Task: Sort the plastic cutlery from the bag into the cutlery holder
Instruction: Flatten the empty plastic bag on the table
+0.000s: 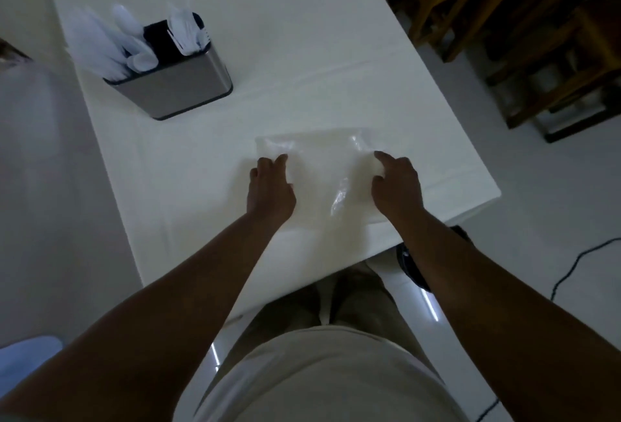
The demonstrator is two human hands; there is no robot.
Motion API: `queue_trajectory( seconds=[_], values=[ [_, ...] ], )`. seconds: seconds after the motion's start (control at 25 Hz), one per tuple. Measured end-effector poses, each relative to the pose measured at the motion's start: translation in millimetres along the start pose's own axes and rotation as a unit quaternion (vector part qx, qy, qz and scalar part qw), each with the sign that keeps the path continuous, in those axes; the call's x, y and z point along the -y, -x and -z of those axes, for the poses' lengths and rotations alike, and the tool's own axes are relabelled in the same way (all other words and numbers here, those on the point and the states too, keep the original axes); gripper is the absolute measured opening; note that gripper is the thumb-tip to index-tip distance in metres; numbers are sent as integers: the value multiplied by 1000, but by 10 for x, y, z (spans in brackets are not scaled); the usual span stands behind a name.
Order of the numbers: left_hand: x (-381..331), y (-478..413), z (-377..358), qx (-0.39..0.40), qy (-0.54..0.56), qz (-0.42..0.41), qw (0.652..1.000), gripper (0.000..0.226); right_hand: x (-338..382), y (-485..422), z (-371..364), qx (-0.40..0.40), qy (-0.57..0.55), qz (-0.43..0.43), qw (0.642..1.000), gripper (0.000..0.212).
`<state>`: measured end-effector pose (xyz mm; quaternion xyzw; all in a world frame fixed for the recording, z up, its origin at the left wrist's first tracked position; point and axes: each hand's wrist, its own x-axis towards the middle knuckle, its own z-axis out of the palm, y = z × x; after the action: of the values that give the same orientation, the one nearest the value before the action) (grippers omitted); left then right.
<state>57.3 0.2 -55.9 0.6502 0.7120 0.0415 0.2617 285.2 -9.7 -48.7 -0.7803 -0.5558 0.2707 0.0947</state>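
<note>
A clear plastic bag (319,169) lies flat on the white table (302,68) near its front right corner; no cutlery shows inside it. My left hand (270,186) rests on the bag's left edge, fingers curled onto it. My right hand (396,183) presses the bag's right edge, index finger stretched forward. A steel cutlery holder (178,85) with dark compartments stands at the back left, well away from both hands. White plastic cutlery (114,48) sticks out of its left compartments and more white cutlery (186,30) from its right one.
Wooden chairs and stools (504,18) stand beyond the table's right edge. A black cable (578,263) runs over the light floor at the right. The table's front edge is close to my body.
</note>
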Motion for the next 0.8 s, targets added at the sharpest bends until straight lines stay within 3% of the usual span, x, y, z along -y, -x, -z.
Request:
queue_trajectory(
  seconds=[0.12,0.2,0.28,0.4,0.48,0.6,0.8],
  values=[
    [-142,30,7,8,-6,-35,999,63,-138,269,40,-57,-22,10,998,50],
    [-361,47,-3,29,-15,-78,996,68,-375,424,148,-95,-27,27,995,57],
    [-647,97,-49,47,-23,-121,991,71,-663,543,290,-128,17,61,990,62],
    [-1211,253,-211,55,-40,-202,977,71,-1246,693,518,-157,87,96,979,51],
    [-1619,413,-411,55,-58,-267,960,67,-1685,857,653,-147,89,60,983,53],
    [-2203,753,-950,88,-93,-367,921,61,-2427,1228,787,-135,101,-18,986,75],
    [-2609,1224,-2219,188,-258,-444,837,88,-3632,1684,425,-64,87,-120,987,102]
  ],
)
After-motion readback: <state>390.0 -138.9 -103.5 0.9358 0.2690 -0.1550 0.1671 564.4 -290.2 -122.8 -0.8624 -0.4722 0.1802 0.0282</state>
